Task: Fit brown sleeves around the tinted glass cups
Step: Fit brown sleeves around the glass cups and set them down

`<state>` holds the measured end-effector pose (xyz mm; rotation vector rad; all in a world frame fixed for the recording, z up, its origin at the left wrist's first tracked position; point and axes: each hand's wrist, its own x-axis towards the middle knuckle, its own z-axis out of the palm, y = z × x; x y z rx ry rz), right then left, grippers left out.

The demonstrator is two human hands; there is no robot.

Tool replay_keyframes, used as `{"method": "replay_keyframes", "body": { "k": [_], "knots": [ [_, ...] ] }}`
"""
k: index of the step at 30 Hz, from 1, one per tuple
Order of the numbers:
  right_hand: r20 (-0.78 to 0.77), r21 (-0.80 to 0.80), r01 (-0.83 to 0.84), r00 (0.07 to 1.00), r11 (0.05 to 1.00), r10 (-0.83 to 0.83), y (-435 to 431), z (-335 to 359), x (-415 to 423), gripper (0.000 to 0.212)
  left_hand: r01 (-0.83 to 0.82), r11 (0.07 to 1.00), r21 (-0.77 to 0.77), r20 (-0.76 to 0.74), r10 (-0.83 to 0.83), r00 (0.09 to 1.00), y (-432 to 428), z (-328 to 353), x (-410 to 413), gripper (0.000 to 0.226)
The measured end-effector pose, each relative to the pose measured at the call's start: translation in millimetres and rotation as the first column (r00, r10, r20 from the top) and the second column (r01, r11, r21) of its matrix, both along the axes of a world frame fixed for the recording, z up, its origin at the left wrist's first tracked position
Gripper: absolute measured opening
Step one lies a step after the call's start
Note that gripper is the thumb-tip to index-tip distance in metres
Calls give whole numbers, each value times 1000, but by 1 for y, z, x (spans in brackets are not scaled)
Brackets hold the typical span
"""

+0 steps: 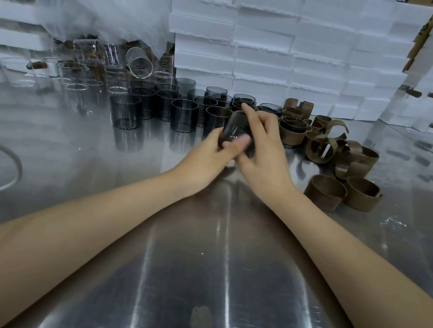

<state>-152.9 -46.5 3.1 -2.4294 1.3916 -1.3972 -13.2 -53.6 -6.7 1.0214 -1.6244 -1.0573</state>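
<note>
Together, left hand and right hand grip one tinted cup above the tabletop, fingers curled round it; sleeves lie nearby.

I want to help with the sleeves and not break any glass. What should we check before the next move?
1. Both hands hold the cup: ok. The left hand and right hand hold the dark cup above the table.
2. Sleeve on that cup: cannot tell, it is blurred.
3. Spare brown sleeves nearby: ok, piled right of the hands.
4. More waiting cups: ok, upright behind the hands.
5. Finished cups kept apart: ok, beside the sleeve pile.
</note>
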Motion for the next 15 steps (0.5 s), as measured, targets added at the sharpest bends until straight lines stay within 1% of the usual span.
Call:
{"method": "replay_keyframes", "body": {
  "k": [1, 3, 4, 6, 7, 9, 10, 13, 15],
  "knots": [
    [60, 19, -42, 997, 999, 41, -1, 0, -2, 72, 14, 999, -29, 61, -13, 998, 0, -2, -1, 47],
    [169, 85, -81, 983, 993, 66, -4, -2, -5, 82, 15, 998, -61, 105, -9, 994, -1, -6, 0, 43],
    [248, 154, -96, 967, 983, 56, -4, -1, -5, 91, 11, 997, -71, 114, -3, 993, -2, -7, 0, 43],
    [388, 271, -190, 919, 943, 74, -4, 0, -4, 103, 8, 997, -79, 145, 3, 989, -3, -8, 1, 43],
    [406, 291, -230, 909, 928, 98, -5, -1, -5, 106, 22, 997, -68, 151, -12, 989, -3, -7, 0, 45],
    [385, 298, -255, 914, 920, 129, -5, -4, -9, 107, 55, 998, -28, 142, -50, 989, 0, -5, -2, 57],
    [386, 296, -262, 912, 918, 136, -5, -4, -10, 107, 62, 998, -16, 139, -59, 989, 2, -4, -1, 60],
    [373, 297, -245, 920, 923, 124, -3, -3, -6, 106, 79, 997, -19, 130, -76, 989, 2, -3, 1, 42],
    [334, 272, -183, 939, 945, 86, -3, -3, -3, 98, 72, 997, -30, 156, -67, 985, 2, -4, 0, 50]
  ]
}}
